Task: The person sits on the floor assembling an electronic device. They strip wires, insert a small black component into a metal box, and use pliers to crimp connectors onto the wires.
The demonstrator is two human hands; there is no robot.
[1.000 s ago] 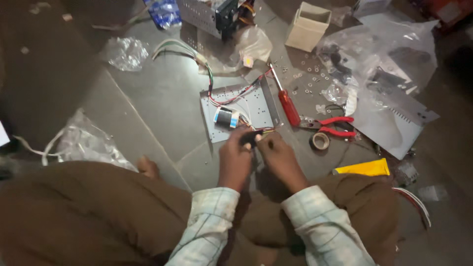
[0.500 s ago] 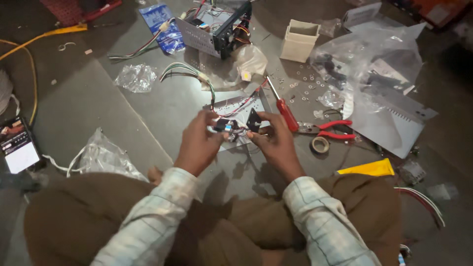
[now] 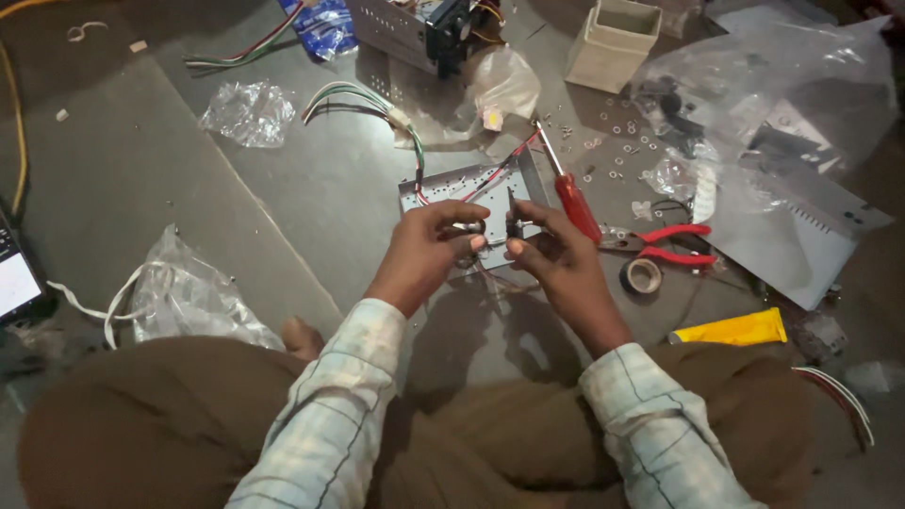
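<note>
The floor is dull grey, laid in large slabs with a thin seam running slantwise across it. Light is dim and warm, falling brightest at the middle and fading to shadow toward the edges. Small scraps and crumbs lie scattered at the upper left corner.

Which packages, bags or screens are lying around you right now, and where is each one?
Lit screen: far left edge, dark frame, pale glow.
Blue packet: top, left of the grey metal box; glossy, crumpled.
Cream carton: top right of centre, open, squarish.
Clear bags: small crumpled bag upper left; bag with white ties by the left knee; large bag upper right.
Yellow tube: right, flattened, by the right knee.
</note>
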